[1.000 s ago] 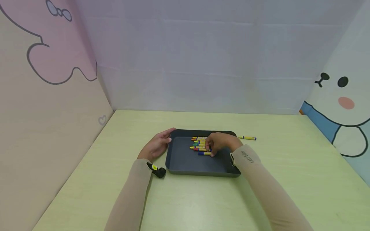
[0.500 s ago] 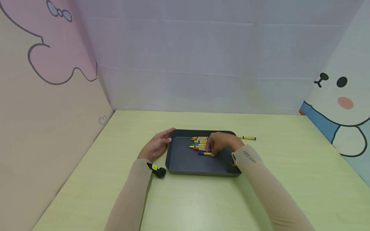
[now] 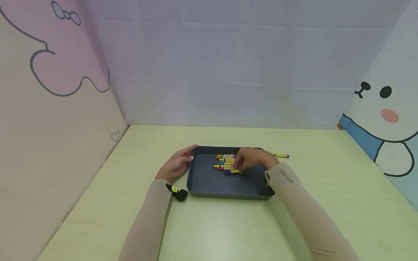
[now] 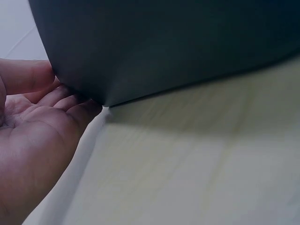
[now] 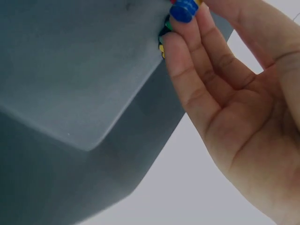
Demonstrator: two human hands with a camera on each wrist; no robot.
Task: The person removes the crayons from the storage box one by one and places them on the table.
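— What is different under your right hand (image 3: 250,161) compared with a second ago?

— The blue crayon (image 3: 231,172) nearest me has slid up. A second ago it lay a little apart from the row of crayons (image 3: 224,162), closer to my body; now it sits just beside the lowest one in the row, and my right hand has drifted slightly away from me with it.

— How is that hand placed?

— My fingers are nearly straight and together, the fingertips (image 5: 180,44) resting against the crayon's blue end (image 5: 183,9). I am nudging it, not pinching it; nothing is curled round it.

— And your left hand (image 3: 177,164)?

— It has not moved. It lies relaxed against the outside of the dark tray (image 3: 209,183), fingers (image 4: 70,101) touching the wall (image 4: 154,47) at the corner far from my right hand, thumb over the rim. It steadies the tray without gripping it.

— So where do the crayons stand?

— All those in the tray are now gathered in one row under and just left of my right hand. I judge the tidying inside the tray close to finished. One more crayon (image 3: 281,156) lies on the table (image 3: 212,224) beyond my right wrist, outside the tray, untouched
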